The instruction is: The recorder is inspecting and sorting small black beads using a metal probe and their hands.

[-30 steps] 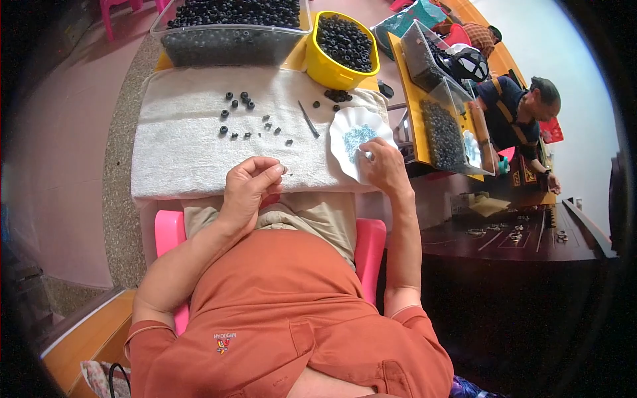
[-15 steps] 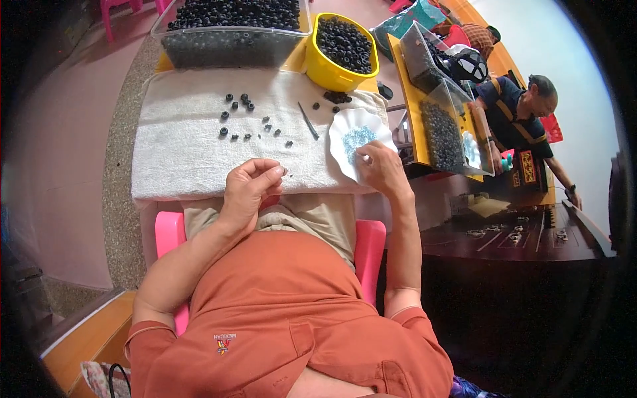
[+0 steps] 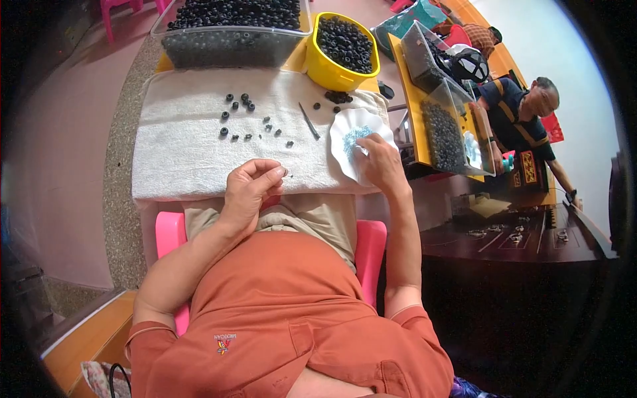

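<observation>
My left hand (image 3: 251,189) is closed in a pinch over the near edge of a white towel (image 3: 179,152). A tiny dark piece shows at its thumb and fingertip, too small to name. My right hand (image 3: 383,162) reaches into a white scalloped dish (image 3: 340,136), fingers drawn together. Whatever they hold is hidden. Small pale blue, see-through bits (image 3: 357,134) lie in the dish beside the fingertips. Several black, round, bead-like pieces (image 3: 225,115) are scattered on the towel, with smaller dark parts (image 3: 268,128) among them. A slim, pointed dark tool (image 3: 309,122) lies left of the dish.
Beyond the towel stand a clear bin (image 3: 232,43) and a yellow tub (image 3: 338,81), both full of black pieces. More black pieces fill a clear bin (image 3: 443,132) on the right-hand table. A co-worker (image 3: 521,109) leans there. A pink chair (image 3: 171,232) surrounds me.
My right hand has shifted slightly within the dish, its fingers drawn closer together. My left hand stays in place. The co-worker's head has moved a little.
</observation>
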{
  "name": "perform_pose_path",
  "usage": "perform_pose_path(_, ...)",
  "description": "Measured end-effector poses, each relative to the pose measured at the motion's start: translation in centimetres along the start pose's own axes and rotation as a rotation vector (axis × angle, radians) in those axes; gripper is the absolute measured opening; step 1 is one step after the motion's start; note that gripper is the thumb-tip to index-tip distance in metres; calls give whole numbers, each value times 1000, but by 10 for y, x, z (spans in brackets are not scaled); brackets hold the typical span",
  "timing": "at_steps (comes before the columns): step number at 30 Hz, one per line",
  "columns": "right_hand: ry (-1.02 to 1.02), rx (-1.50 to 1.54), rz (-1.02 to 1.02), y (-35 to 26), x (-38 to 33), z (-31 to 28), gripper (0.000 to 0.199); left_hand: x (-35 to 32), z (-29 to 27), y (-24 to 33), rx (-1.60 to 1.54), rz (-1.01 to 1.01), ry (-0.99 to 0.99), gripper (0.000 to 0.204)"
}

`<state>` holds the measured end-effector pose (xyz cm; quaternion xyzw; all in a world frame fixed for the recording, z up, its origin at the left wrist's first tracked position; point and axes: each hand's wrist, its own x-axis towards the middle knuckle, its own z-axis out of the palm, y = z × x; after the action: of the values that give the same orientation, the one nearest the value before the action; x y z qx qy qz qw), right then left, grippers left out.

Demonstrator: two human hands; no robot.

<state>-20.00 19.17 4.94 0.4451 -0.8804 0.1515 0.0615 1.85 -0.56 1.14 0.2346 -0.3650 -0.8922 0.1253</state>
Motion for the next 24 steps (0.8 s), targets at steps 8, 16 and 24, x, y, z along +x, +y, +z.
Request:
perform_pose_path(8,-86,-22,9,5,2,2,12,0,0,1,-11,-8,1,12)
perform_pose_path(16,-142,-29,38,1,2,-3,12,1,-2,-1,3,-19,-10,13)
perform_pose_path(24,-195,-56,63,0,1,-4,12,1,-2,-1,32,-14,-1,13)
